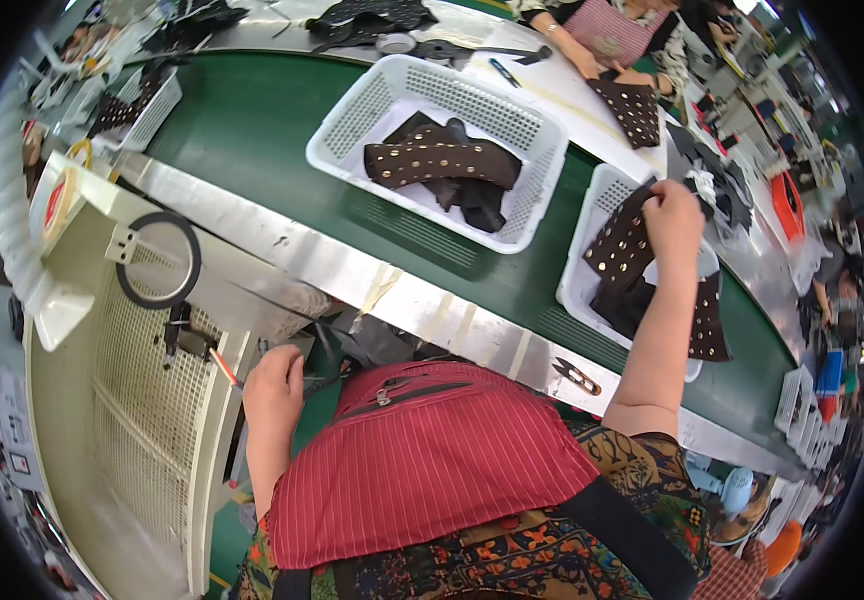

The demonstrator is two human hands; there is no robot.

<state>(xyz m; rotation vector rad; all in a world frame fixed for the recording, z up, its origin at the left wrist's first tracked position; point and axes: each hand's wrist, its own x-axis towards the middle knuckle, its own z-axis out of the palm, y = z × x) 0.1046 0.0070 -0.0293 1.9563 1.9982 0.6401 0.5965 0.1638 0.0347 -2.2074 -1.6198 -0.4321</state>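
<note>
My right hand (674, 222) is over the white basket (574, 268) on the right, its fingers closed on the edge of a dark brown fabric piece (620, 240) with gold studs. More dark studded fabric lies in that basket, and one part hangs over its right side. Low on the left, beside a cream-coloured machine housing, my left hand (272, 388) is closed. A slim orange-and-white stick (224, 366) runs up to its fingers and appears to be held there. Its kind cannot be made out.
A larger white basket (327, 150) with folded studded fabric stands on the green belt (242, 110). Thread snips (577, 376) lie on the metal edge near me. The cream housing (192, 480) carries a black ring (194, 262). Across the belt, a co-worker (617, 35) handles studded fabric.
</note>
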